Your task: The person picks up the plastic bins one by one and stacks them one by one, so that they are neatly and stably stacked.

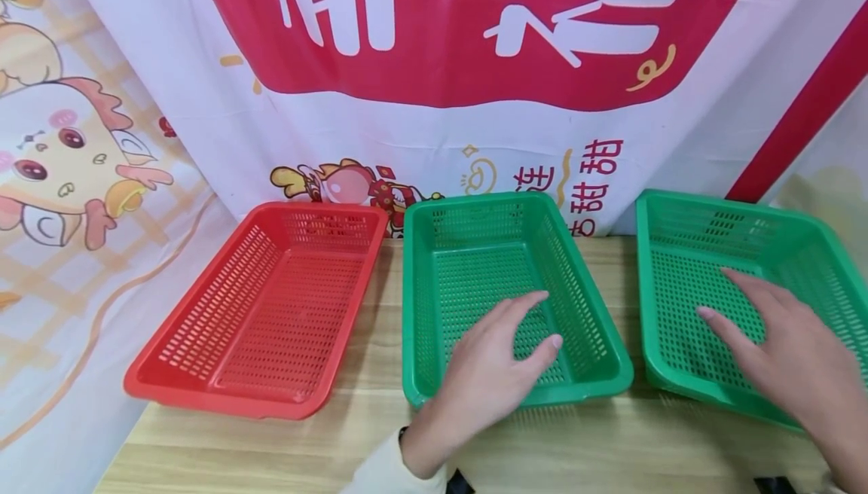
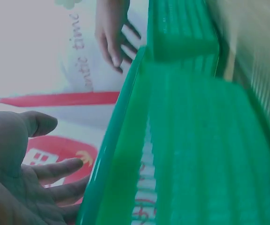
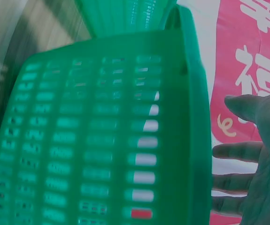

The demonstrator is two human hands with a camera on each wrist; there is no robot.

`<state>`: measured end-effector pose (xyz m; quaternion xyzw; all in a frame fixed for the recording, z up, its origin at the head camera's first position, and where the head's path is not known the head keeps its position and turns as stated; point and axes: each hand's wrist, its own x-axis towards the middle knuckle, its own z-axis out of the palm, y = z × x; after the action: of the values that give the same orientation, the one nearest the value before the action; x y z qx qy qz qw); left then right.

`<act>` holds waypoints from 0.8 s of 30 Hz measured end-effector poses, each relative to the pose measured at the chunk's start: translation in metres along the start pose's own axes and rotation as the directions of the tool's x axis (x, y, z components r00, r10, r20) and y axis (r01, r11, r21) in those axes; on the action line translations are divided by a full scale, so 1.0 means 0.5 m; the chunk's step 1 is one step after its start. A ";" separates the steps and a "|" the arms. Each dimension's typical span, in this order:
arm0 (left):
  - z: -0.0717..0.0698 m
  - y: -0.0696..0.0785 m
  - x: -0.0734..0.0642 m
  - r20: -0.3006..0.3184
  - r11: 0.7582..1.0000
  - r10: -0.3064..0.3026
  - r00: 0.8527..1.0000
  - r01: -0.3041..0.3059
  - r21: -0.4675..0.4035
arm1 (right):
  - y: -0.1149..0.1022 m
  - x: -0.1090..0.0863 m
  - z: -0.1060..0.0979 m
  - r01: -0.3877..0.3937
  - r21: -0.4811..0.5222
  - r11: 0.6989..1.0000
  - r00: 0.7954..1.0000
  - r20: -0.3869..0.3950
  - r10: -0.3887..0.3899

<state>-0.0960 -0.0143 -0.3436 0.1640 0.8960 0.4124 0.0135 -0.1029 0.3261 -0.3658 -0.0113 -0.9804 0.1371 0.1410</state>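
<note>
My left hand [image 1: 490, 362] hovers over the near part of the middle green basket [image 1: 518, 396], thumb and fingers spread apart and holding nothing. Over the right green basket [image 1: 698, 388] is my right hand [image 1: 790, 343], its thumb and index finger apart with nothing between them. In the left wrist view, the fingers [image 2: 62, 171] stretch out beside the green basket's rim [image 2: 102, 173]. The right wrist view has the fingers [image 3: 235, 152] extended near the rim of a green basket [image 3: 199, 140]. Both green baskets have slotted walls and hold nothing.
A red basket [image 1: 224, 402] with nothing in it stands at the left on the wooden table [image 1: 576, 449]. Behind the row hangs a white and red printed cloth [image 1: 441, 125]. Small black pieces [image 1: 774, 485] lie by the table's near edge.
</note>
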 end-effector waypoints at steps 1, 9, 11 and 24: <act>0.007 0.004 0.003 0.008 1.000 -0.004 1.000 0.004 -0.020 | 0.004 -0.002 -0.002 0.002 0.009 1.000 1.000 -0.006 -0.002; 0.047 0.035 0.035 0.033 0.978 -0.007 0.999 0.014 -0.208 | 0.040 -0.010 -0.005 0.031 0.100 0.995 0.996 -0.081 -0.023; 0.056 0.043 0.043 0.038 0.958 -0.007 0.999 0.018 -0.286 | 0.052 -0.011 -0.001 0.037 0.129 0.991 0.994 -0.110 -0.023; 0.109 0.094 0.090 0.076 0.904 -0.002 0.997 0.034 -0.427 | 0.108 -0.012 0.008 -0.031 0.291 0.956 0.956 -0.272 0.114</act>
<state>-0.1167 0.0681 -0.3394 0.1636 0.7842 0.5923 0.0859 -0.0991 0.3767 -0.3861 -0.0468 -0.9189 0.2780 0.2759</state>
